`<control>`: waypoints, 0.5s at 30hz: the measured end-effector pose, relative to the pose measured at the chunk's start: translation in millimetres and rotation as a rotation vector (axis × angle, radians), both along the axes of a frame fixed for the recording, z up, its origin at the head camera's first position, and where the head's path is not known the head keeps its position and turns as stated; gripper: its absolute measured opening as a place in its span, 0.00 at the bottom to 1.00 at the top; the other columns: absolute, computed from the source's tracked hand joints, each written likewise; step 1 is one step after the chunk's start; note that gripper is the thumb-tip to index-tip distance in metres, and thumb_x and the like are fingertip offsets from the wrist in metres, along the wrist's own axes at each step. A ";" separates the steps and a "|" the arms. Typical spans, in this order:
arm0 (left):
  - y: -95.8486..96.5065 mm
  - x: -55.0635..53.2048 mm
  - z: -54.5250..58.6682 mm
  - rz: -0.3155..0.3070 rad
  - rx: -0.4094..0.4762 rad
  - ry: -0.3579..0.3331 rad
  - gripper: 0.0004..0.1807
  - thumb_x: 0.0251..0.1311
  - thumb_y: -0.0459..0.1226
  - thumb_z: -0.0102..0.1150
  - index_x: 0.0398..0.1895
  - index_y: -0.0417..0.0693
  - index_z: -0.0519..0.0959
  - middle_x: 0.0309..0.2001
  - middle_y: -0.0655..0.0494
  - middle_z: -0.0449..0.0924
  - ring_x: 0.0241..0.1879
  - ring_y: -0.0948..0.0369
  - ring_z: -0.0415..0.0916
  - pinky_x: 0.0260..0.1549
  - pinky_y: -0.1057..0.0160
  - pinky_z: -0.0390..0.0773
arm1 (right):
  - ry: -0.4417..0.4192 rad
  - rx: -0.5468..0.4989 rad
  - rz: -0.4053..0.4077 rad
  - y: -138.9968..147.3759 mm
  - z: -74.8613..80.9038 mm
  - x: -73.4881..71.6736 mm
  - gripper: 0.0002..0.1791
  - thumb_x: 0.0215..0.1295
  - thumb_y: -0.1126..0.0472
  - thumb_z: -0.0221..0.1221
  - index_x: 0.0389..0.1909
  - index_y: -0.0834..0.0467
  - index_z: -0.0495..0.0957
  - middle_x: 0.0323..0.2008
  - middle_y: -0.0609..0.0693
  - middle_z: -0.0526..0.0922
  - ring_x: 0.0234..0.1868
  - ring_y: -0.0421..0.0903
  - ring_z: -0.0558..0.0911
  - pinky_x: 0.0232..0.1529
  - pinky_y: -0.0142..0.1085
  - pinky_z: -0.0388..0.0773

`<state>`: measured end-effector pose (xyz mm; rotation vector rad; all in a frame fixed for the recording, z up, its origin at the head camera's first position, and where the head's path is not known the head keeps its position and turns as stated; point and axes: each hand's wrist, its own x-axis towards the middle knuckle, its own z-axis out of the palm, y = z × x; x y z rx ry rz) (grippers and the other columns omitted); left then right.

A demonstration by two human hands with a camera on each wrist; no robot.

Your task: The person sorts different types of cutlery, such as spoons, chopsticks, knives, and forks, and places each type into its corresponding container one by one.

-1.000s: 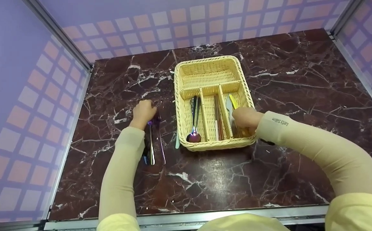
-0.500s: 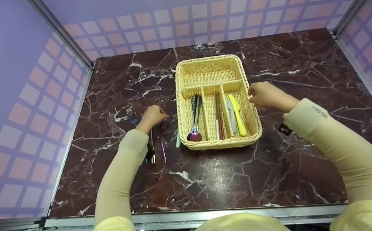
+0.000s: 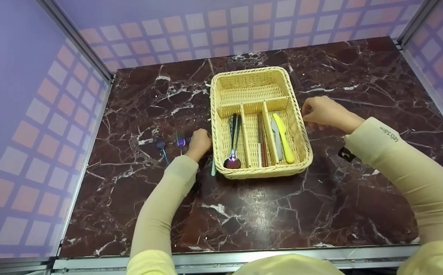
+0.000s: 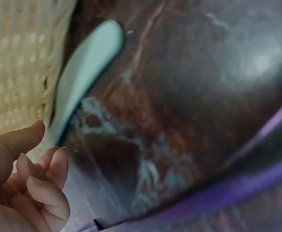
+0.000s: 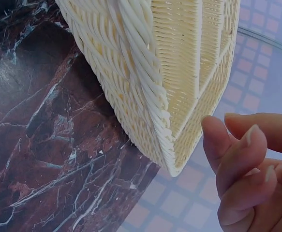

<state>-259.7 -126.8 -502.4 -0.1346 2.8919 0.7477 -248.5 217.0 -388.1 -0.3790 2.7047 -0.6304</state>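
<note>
My left hand is low over the table at the wicker basket's left side, beside a mint-green handle lying along the wall. In the left wrist view that handle runs down to the thumb and bent fingers; its far end is hidden. My right hand hovers at the right rim of the basket, holding nothing, with loosely bent fingers in the right wrist view. Inside the basket, a yellow knife and a grey knife share the right compartment.
Spoons fill the left compartment and chopsticks the middle one. Two forks, one blue and one purple, lie left of the basket, partly under the left arm. Patterned walls enclose the marble table.
My right hand has left the yellow knife in the right compartment and moved out past the right rim. The left hand has shifted right, from the forks to the mint-green handle.
</note>
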 end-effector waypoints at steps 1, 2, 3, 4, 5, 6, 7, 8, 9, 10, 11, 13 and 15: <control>1.3 -0.9 -0.9 0.017 -0.003 0.002 0.17 0.53 0.30 0.45 0.10 0.49 0.57 0.18 0.52 0.66 0.20 0.58 0.59 0.19 0.61 0.62 | -0.003 0.004 -0.003 -0.2 0.4 -0.2 0.08 0.56 0.65 0.53 0.35 0.65 0.73 0.16 0.52 0.78 0.11 0.43 0.73 0.13 0.36 0.70; 2.2 -1.9 -1.4 0.034 -0.004 -0.004 0.17 0.54 0.30 0.44 0.10 0.49 0.57 0.20 0.50 0.69 0.21 0.58 0.60 0.21 0.60 0.63 | -0.007 0.007 -0.004 -0.2 0.5 -0.5 0.08 0.56 0.65 0.53 0.35 0.65 0.73 0.16 0.52 0.78 0.11 0.43 0.73 0.13 0.36 0.70; 3.1 -2.6 -1.2 0.049 0.001 -0.010 0.16 0.56 0.30 0.43 0.11 0.49 0.58 0.23 0.47 0.72 0.22 0.57 0.61 0.22 0.58 0.64 | -0.012 0.010 -0.004 -0.1 0.7 -0.8 0.08 0.57 0.65 0.53 0.35 0.65 0.73 0.16 0.52 0.78 0.11 0.44 0.74 0.13 0.36 0.70; 3.8 -3.5 -0.9 0.059 0.005 -0.016 0.16 0.57 0.31 0.42 0.12 0.48 0.59 0.26 0.45 0.75 0.23 0.57 0.63 0.23 0.57 0.66 | -0.014 0.011 -0.003 0.1 0.8 -0.9 0.08 0.57 0.65 0.53 0.35 0.65 0.73 0.16 0.52 0.78 0.12 0.45 0.74 0.13 0.36 0.70; 4.1 -4.3 -0.4 0.064 0.006 -0.021 0.15 0.57 0.31 0.43 0.13 0.47 0.60 0.29 0.43 0.77 0.24 0.56 0.65 0.25 0.56 0.68 | -0.017 0.013 -0.004 0.3 0.9 -0.8 0.08 0.57 0.65 0.53 0.36 0.65 0.73 0.16 0.53 0.78 0.12 0.46 0.75 0.13 0.36 0.69; 4.5 -4.7 0.7 0.067 0.012 -0.032 0.14 0.58 0.32 0.43 0.15 0.46 0.62 0.31 0.42 0.78 0.25 0.56 0.65 0.26 0.56 0.69 | -0.021 0.012 -0.002 0.5 0.7 -0.7 0.08 0.58 0.65 0.53 0.36 0.66 0.73 0.17 0.53 0.78 0.12 0.46 0.75 0.13 0.36 0.69; 4.5 -5.2 1.4 0.065 0.016 -0.043 0.12 0.58 0.32 0.43 0.16 0.45 0.64 0.32 0.41 0.78 0.26 0.56 0.65 0.27 0.56 0.69 | -0.021 0.011 0.001 0.9 0.5 -0.6 0.08 0.58 0.65 0.53 0.36 0.66 0.73 0.16 0.52 0.78 0.12 0.47 0.75 0.13 0.36 0.69; 4.5 -5.5 2.1 0.060 0.021 -0.053 0.10 0.57 0.32 0.44 0.18 0.44 0.66 0.32 0.42 0.78 0.26 0.56 0.65 0.28 0.56 0.69 | -0.018 0.010 0.005 1.4 0.1 -0.4 0.08 0.57 0.65 0.53 0.36 0.66 0.73 0.16 0.52 0.78 0.12 0.47 0.75 0.13 0.36 0.69; 4.4 -5.5 3.2 0.055 0.027 -0.060 0.08 0.57 0.32 0.45 0.20 0.42 0.68 0.32 0.43 0.77 0.26 0.56 0.65 0.28 0.57 0.69 | -0.014 0.009 0.007 2.0 -0.2 -0.3 0.08 0.57 0.66 0.53 0.36 0.66 0.73 0.16 0.52 0.77 0.12 0.47 0.75 0.13 0.36 0.69; 4.3 -5.6 4.0 0.054 0.031 -0.071 0.06 0.55 0.32 0.47 0.22 0.41 0.70 0.30 0.44 0.76 0.26 0.56 0.65 0.27 0.58 0.68 | -0.008 0.008 0.008 2.6 -0.6 -0.2 0.08 0.56 0.66 0.53 0.35 0.66 0.73 0.16 0.52 0.77 0.12 0.46 0.75 0.13 0.36 0.69; 4.1 -5.5 4.8 0.055 0.033 -0.085 0.04 0.54 0.31 0.48 0.24 0.40 0.72 0.29 0.46 0.74 0.26 0.56 0.64 0.26 0.59 0.67 | -0.005 0.007 0.009 3.3 -1.2 -0.2 0.08 0.56 0.66 0.52 0.35 0.66 0.73 0.16 0.52 0.77 0.12 0.45 0.74 0.13 0.36 0.69; 3.9 -5.4 6.2 0.059 0.039 -0.119 0.03 0.50 0.29 0.50 0.27 0.38 0.73 0.27 0.48 0.70 0.25 0.56 0.63 0.24 0.61 0.65 | 0.002 0.003 0.008 4.7 -2.2 -0.4 0.08 0.56 0.66 0.53 0.35 0.66 0.73 0.16 0.52 0.77 0.11 0.44 0.74 0.13 0.35 0.69; 4.1 -5.3 7.6 0.059 0.038 -0.147 0.04 0.46 0.28 0.52 0.28 0.37 0.74 0.25 0.50 0.70 0.23 0.56 0.64 0.22 0.62 0.65 | 0.004 0.002 -0.001 5.9 -2.9 -0.6 0.09 0.55 0.65 0.53 0.36 0.66 0.73 0.16 0.51 0.77 0.11 0.43 0.73 0.13 0.35 0.68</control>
